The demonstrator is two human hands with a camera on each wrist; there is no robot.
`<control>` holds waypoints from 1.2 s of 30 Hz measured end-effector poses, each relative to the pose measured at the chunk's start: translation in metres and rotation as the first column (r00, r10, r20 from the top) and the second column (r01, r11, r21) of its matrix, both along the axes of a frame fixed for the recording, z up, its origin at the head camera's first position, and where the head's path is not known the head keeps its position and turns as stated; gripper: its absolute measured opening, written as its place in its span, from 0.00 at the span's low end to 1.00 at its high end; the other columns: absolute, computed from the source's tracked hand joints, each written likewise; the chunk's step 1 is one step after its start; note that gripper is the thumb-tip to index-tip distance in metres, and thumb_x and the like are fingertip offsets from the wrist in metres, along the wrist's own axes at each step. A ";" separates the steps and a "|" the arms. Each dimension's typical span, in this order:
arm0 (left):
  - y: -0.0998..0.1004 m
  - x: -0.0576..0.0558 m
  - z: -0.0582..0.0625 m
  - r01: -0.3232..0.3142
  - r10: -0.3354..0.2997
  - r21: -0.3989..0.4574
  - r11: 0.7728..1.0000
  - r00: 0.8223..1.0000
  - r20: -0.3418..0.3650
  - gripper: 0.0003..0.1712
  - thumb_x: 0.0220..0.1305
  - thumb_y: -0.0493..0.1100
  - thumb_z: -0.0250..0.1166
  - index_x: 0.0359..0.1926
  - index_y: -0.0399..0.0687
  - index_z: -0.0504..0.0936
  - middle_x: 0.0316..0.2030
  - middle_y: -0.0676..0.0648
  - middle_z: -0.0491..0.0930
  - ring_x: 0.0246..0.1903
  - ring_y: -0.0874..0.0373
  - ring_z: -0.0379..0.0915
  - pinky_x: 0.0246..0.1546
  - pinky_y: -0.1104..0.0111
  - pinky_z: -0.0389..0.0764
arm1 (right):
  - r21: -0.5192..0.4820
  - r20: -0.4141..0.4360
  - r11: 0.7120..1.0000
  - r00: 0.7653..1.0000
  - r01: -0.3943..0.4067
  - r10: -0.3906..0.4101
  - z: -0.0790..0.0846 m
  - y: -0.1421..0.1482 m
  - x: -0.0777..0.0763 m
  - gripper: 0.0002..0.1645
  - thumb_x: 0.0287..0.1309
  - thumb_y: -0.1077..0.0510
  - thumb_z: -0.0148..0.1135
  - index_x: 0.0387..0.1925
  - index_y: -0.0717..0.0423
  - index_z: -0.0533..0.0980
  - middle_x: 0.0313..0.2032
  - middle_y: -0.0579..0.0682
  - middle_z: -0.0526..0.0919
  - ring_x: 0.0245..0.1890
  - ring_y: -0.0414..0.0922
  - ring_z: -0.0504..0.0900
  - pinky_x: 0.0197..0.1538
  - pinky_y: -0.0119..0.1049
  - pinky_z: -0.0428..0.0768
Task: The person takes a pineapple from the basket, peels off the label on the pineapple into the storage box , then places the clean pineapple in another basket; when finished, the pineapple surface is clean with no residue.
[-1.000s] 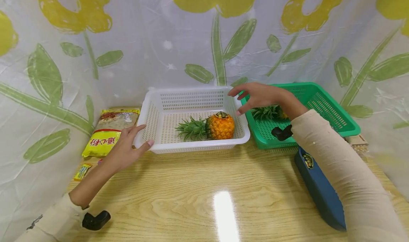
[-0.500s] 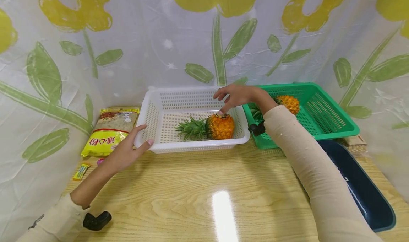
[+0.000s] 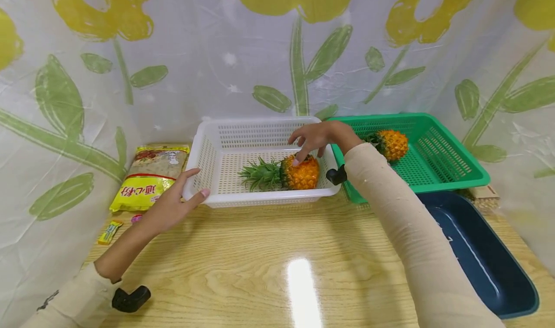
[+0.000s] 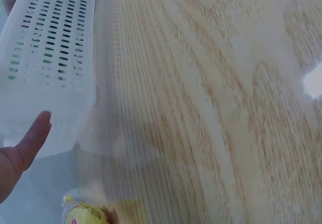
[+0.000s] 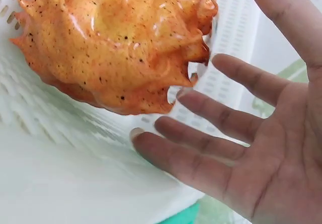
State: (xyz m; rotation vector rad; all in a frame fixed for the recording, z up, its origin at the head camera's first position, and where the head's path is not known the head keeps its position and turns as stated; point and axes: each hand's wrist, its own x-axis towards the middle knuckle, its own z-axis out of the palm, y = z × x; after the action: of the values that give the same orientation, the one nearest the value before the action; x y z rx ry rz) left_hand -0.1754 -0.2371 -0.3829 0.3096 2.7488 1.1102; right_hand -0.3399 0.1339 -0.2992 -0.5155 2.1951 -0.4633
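Note:
A pineapple (image 3: 300, 173) with a green leafy crown lies on its side in the white plastic basket (image 3: 260, 195), crown to the left. Over the fruit reaches my right hand (image 3: 316, 136), its thumb in front of the upper side and its fingers spread behind. In the right wrist view the fingers of that hand (image 5: 241, 128) extend beside the orange skin; whether the fingertips touch it I cannot tell. My left hand (image 3: 173, 205) is at the basket's left end, thumb and fingers spread by the rim. Its thumb shows in the left wrist view (image 4: 32, 141).
To the right stands a green basket (image 3: 455, 186) holding another pineapple (image 3: 392, 145). In front of it sits a dark blue tray (image 3: 490, 265). A yellow food packet (image 3: 140, 190) and a small yellow wrapper (image 3: 110, 232) lie at the left on the wooden table (image 3: 243, 260).
My right hand has moved left from between the two baskets and down to the pineapple in the white one. The left hand stays by the rim.

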 end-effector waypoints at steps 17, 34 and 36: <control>0.000 0.000 -0.001 -0.012 0.011 0.006 1.000 1.000 0.008 0.46 0.73 0.64 0.54 0.79 0.49 0.47 0.75 0.28 0.53 0.65 0.28 0.64 0.58 0.34 0.69 | 0.162 0.091 0.982 0.993 -0.091 0.077 -0.012 -0.019 -0.002 0.59 0.53 0.43 0.76 0.79 0.37 0.51 0.78 0.56 0.51 0.75 0.54 0.60 0.58 0.49 0.81; 0.001 0.001 0.000 -0.007 0.007 0.010 1.000 1.000 0.008 0.46 0.73 0.64 0.54 0.79 0.50 0.47 0.75 0.28 0.50 0.68 0.25 0.59 0.59 0.31 0.66 | 0.252 0.049 0.961 0.993 -0.116 0.107 -0.014 -0.027 0.005 0.60 0.53 0.44 0.76 0.79 0.42 0.50 0.79 0.54 0.43 0.75 0.54 0.60 0.57 0.49 0.82; 0.001 0.001 0.000 -0.008 0.008 0.012 1.000 1.000 0.009 0.46 0.73 0.64 0.54 0.79 0.49 0.47 0.75 0.28 0.50 0.68 0.25 0.59 0.60 0.31 0.66 | 0.254 0.043 0.962 0.995 -0.101 0.094 -0.014 -0.028 0.006 0.60 0.54 0.44 0.76 0.79 0.44 0.49 0.79 0.54 0.44 0.74 0.53 0.62 0.56 0.48 0.82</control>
State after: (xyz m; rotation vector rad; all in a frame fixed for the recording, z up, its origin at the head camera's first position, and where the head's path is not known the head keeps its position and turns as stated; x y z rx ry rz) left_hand -0.1746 -0.2359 -0.3831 0.2947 2.7392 1.1275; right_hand -0.3341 0.1062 -0.3135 -0.4692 2.1483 -0.1300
